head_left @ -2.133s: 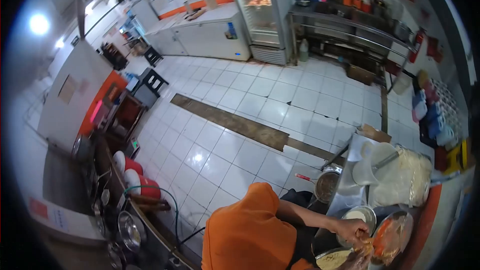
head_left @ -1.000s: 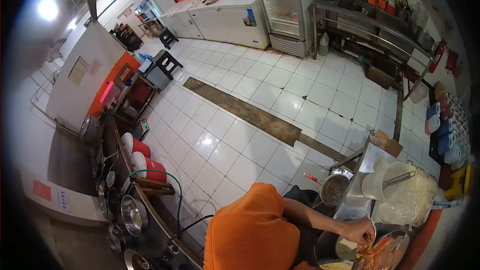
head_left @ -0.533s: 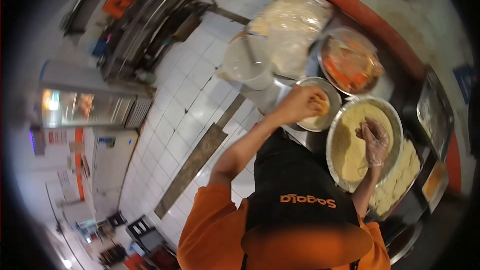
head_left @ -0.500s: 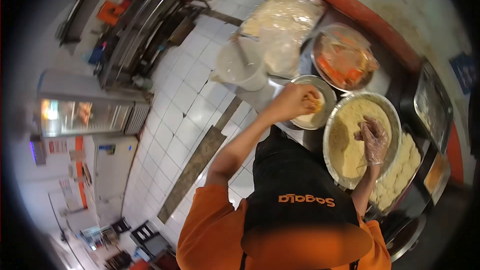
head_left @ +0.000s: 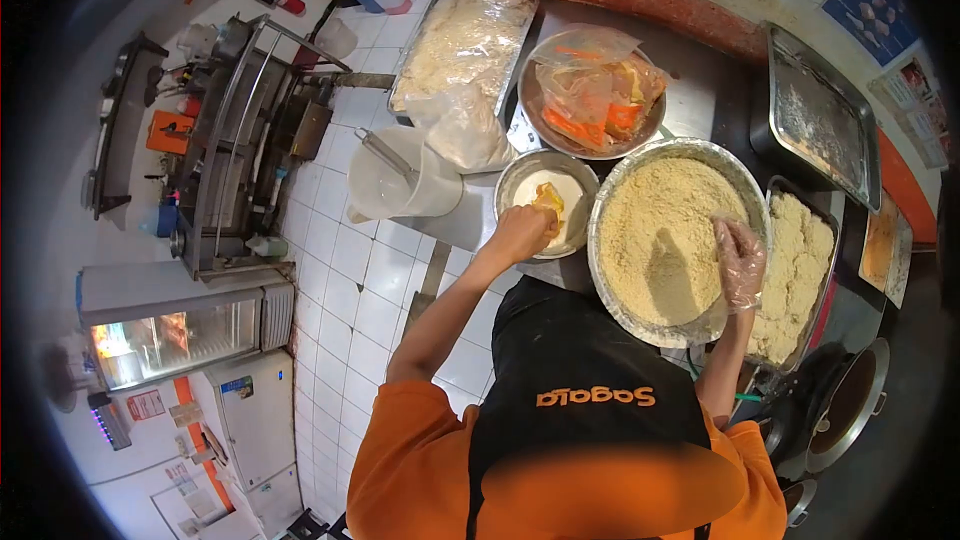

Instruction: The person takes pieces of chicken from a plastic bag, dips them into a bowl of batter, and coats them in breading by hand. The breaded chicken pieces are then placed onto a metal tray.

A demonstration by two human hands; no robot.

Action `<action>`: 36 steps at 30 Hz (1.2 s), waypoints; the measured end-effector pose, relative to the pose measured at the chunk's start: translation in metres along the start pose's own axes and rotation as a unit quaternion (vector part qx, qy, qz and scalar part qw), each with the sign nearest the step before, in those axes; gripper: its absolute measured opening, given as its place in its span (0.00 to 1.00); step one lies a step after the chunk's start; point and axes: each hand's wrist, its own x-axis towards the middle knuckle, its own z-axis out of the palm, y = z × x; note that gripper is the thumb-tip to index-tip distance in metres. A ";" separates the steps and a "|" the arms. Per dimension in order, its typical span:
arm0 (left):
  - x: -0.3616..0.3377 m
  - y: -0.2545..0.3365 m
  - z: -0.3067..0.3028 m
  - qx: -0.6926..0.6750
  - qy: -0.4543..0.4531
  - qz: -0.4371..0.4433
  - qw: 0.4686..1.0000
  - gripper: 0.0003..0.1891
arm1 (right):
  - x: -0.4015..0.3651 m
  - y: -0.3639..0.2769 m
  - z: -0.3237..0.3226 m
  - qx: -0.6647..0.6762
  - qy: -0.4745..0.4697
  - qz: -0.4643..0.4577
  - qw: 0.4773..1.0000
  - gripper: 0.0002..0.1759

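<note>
My bare left hand (head_left: pixel 528 230) is closed on a wet yellow-orange piece of food (head_left: pixel 549 198) at a metal bowl (head_left: pixel 505 176) of white liquid. The piece shows past my fingertips, over the liquid. My right hand (head_left: pixel 740 258), in a clear plastic glove, hovers over the right side of a wide metal basin (head_left: pixel 597 285) of pale yellow crumbly flour (head_left: pixel 660 210). Its fingers are loosely bent and apart, with nothing visible in them.
Behind stands a bowl (head_left: pixel 528 125) with bagged orange pieces. Around it are a plastic-covered tray (head_left: pixel 465 40), a white jug (head_left: pixel 385 190) with a whisk (head_left: pixel 385 152), a tray of pale dough-like food (head_left: pixel 790 290) and a dark pan (head_left: pixel 825 120). A wok (head_left: pixel 850 405) sits lower right.
The view has turned and shifted. My left hand has drawn back toward the near-left rim of the bowl, with the yellow piece showing more. My right hand stays over the basin's right side.
</note>
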 end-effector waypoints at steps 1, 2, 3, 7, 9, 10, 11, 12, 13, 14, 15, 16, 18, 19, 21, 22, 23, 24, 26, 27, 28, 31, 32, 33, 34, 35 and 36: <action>-0.001 -0.001 0.000 -0.004 -0.024 0.001 1.000 0.09 | 0.000 0.004 0.003 -0.002 -0.003 0.015 1.000 0.11; 0.001 -0.006 -0.003 -0.002 -0.025 0.003 1.000 0.09 | 0.000 0.007 0.005 -0.004 -0.007 0.029 1.000 0.10; -0.001 -0.008 -0.018 -0.117 0.003 -0.008 0.993 0.09 | -0.001 0.006 0.009 0.002 0.000 0.023 1.000 0.10; 0.009 -0.016 -0.062 -0.237 0.049 -0.094 0.966 0.11 | 0.009 0.007 0.016 0.017 -0.018 0.030 0.999 0.12; 0.017 -0.025 -0.055 -0.095 0.083 -0.066 0.990 0.09 | 0.017 -0.002 0.023 -0.100 -0.083 -0.037 0.991 0.20; 0.021 -0.029 -0.039 -0.096 0.080 -0.062 0.990 0.09 | 0.021 -0.001 0.030 -0.149 -0.104 -0.101 0.978 0.28; 0.029 -0.031 -0.020 -0.013 0.082 -0.087 0.993 0.08 | 0.026 0.001 0.040 -0.198 -0.123 -0.165 0.958 0.37; 0.036 -0.036 0.000 0.071 0.083 -0.111 0.988 0.06 | 0.027 -0.002 0.053 -0.278 -0.125 -0.166 0.938 0.44; 0.041 -0.042 0.020 0.082 0.087 -0.105 0.987 0.05 | 0.027 -0.006 0.066 -0.357 -0.125 -0.164 0.911 0.50; 0.042 -0.038 0.023 0.080 0.085 -0.095 0.989 0.05 | 0.021 -0.005 0.079 -0.361 -0.118 -0.158 0.912 0.50; 0.041 -0.035 0.026 0.065 0.094 -0.102 0.988 0.04 | 0.015 -0.003 0.091 -0.432 -0.135 -0.142 0.880 0.54; 0.042 -0.035 0.028 0.051 0.104 -0.109 0.987 0.05 | 0.014 -0.004 0.096 -0.500 -0.151 -0.128 0.843 0.58; 0.043 -0.038 0.021 -0.004 0.101 -0.102 0.990 0.06 | 0.017 -0.016 0.087 -0.497 -0.214 -0.060 0.839 0.55; 0.041 -0.032 0.006 -0.075 0.096 -0.108 0.987 0.07 | 0.017 -0.021 0.085 -0.486 -0.279 0.004 0.828 0.52; 0.030 -0.019 -0.024 -0.146 0.087 -0.118 0.979 0.08 | 0.008 0.040 0.079 -0.456 -0.252 -0.062 0.851 0.45; 0.027 -0.011 -0.041 -0.207 0.065 -0.157 0.963 0.10 | 0.008 0.062 0.076 -0.425 -0.217 -0.132 0.869 0.39; 0.022 -0.006 -0.052 -0.268 0.040 -0.198 0.942 0.13 | 0.012 0.062 0.074 -0.425 -0.219 -0.131 0.869 0.39; 0.017 -0.003 -0.061 -0.268 0.038 -0.199 0.942 0.13 | 0.020 0.056 0.070 -0.449 -0.251 -0.053 0.856 0.29; 0.006 0.001 -0.069 -0.363 0.075 -0.182 0.911 0.12 | 0.018 0.051 0.062 -0.468 -0.284 0.030 0.837 0.20; 0.003 0.001 -0.070 -0.362 0.072 -0.182 0.911 0.12 | 0.013 0.049 0.057 -0.373 -0.210 -0.027 0.903 0.15; 0.001 0.001 -0.072 -0.359 0.100 -0.175 0.911 0.12 | 0.011 0.046 0.054 -0.270 -0.128 -0.084 0.951 0.12; -0.004 0.006 -0.069 -0.329 0.133 -0.183 0.917 0.11 | 0.015 0.024 0.059 -0.291 -0.093 -0.126 0.944 0.14; -0.001 0.007 -0.069 -0.305 0.140 -0.195 0.921 0.10 | 0.020 0.011 0.060 -0.290 -0.088 -0.124 0.945 0.14; 0.003 0.009 -0.071 -0.304 0.136 -0.190 0.924 0.10 | 0.024 -0.005 0.059 -0.286 -0.132 -0.067 0.947 0.16; 0.001 0.011 -0.072 -0.304 0.154 -0.194 0.920 0.10 | 0.023 -0.012 0.059 -0.278 -0.179 -0.006 0.944 0.19; 0.000 0.012 -0.073 -0.305 0.173 -0.197 0.916 0.10 | 0.024 -0.004 0.063 -0.277 -0.176 0.003 0.945 0.19; -0.002 0.012 -0.069 -0.305 0.165 -0.196 0.917 0.10 | 0.026 0.008 0.070 -0.294 -0.160 -0.059 0.940 0.27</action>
